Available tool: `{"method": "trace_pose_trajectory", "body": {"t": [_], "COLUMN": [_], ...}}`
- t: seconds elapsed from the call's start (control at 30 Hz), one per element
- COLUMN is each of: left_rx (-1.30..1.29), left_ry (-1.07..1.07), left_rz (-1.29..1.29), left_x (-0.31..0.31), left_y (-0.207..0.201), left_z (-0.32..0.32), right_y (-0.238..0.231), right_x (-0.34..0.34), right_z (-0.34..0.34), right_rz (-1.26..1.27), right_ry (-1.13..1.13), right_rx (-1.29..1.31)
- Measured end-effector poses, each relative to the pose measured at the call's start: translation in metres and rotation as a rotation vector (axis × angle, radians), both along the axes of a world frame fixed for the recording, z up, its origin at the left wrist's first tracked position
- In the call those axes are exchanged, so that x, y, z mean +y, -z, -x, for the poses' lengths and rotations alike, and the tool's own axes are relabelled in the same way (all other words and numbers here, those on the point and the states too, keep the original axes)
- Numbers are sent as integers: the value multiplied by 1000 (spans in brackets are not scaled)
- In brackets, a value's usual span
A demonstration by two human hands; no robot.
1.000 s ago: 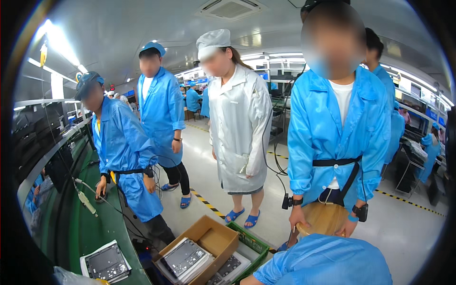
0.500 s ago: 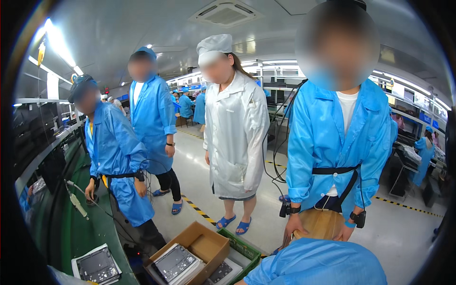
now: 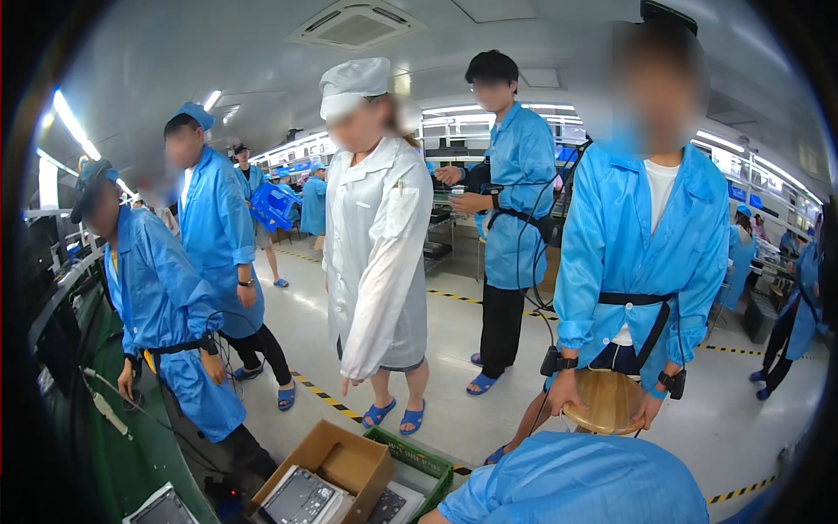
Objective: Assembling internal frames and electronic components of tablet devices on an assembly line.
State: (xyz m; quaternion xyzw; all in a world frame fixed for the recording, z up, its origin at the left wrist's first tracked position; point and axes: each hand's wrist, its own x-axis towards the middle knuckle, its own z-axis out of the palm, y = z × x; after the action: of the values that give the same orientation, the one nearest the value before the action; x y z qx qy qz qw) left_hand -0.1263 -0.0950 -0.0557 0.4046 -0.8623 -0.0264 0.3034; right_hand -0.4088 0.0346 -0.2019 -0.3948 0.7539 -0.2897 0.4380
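Observation:
Neither my left hand nor my right hand shows. A mass of blue cloth fills the lower edge right of centre; whether it is my own sleeve or another person's back, I cannot tell. Left of it stands an open cardboard box holding a stack of flat dark device frames. A green plastic crate sits against the box's right side, with another dark frame in it. Beyond the blue cloth, a co-worker in a blue coat grips a round wooden stool seat with both hands.
At left runs a green-topped bench with a white corded tool and another frame. A person in a white coat reaches down towards the box. Several blue-coated people stand around. Striped floor tape crosses the floor.
The view has swung right, so box and bench sit further left. The white-coated person's arm now extends downward. A blue-coated person now shows behind, and another carrying a blue crate.

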Motion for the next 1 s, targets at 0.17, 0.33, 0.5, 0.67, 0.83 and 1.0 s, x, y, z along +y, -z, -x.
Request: {"method": "trace_pose_trajectory", "body": {"t": [0.17,0.33,0.5,0.67,0.83,1.0], "left_rx": [38,-10,-60,-59,-120,-250], "left_ry": [20,-1,4,-21,0,-133], "left_rz": [52,18,-44,-33,20,7], "left_x": [-8,0,4,9,15,17], "left_y": [12,0,-8,-9,-15,-3], "left_z": [7,11,16,11,10,11], "right_y": [16,28,6,1,56,16], "right_x": [3,9,16,16,18,30], "right_z": [18,19,15,8,10,14], "right_rz": [-77,-78,-111,-104,134,-39], "right_ry": [-19,-21,33,12,98,22], "right_rx": [-41,-33,-11,7,42,-69]}}
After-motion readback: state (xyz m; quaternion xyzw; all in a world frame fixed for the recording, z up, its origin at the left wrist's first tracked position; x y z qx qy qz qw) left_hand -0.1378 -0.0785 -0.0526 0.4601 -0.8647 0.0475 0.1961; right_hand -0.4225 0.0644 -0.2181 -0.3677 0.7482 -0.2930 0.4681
